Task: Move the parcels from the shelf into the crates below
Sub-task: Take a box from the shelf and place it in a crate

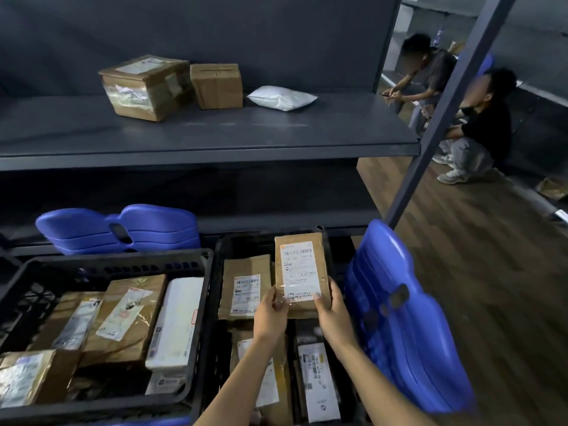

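Brown cardboard parcel [302, 273] stands upright over the far end of the right crate [270, 237]. The left hand [270, 315] and right hand [333, 315] pinch its lower corners, thumbs on the label face and fingers curled behind. It looks about to be set in. The best move would be to lower it beside the leaning parcel [244, 290], label facing out, and let go only once its bottom edge is bedded. The left crate [123, 260] looks nearly full.

On the shelf [215, 139] lie a taped box [144, 87], a small box [216, 86] touching it, and a white bag [281, 98] just beside.

The held parcel's label shows a barcode and rows of digits, too blurred to read surely. No brand is legible.
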A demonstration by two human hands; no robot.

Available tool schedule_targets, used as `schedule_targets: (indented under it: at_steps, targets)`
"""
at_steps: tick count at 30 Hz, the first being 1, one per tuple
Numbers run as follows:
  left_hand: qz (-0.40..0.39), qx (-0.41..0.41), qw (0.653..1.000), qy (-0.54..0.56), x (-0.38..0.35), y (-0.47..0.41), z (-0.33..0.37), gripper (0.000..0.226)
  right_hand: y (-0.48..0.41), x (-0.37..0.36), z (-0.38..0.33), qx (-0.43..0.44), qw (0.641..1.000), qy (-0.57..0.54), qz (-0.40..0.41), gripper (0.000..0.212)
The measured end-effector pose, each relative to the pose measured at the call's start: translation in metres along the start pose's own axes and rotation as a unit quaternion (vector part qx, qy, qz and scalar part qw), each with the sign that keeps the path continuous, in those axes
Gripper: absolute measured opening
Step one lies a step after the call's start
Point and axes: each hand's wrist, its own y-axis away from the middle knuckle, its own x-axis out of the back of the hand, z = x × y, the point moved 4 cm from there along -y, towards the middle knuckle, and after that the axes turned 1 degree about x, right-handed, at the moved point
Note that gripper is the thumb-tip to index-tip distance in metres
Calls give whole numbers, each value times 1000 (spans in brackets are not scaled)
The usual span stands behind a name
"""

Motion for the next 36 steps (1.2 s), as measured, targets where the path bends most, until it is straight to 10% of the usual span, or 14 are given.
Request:
schedule_targets:
  at_steps: [36]
  targets:
    - [-26, -38, 994, -103, -86, -107, -60, 77, -128, -48, 111, 10, 992, 102, 74, 55]
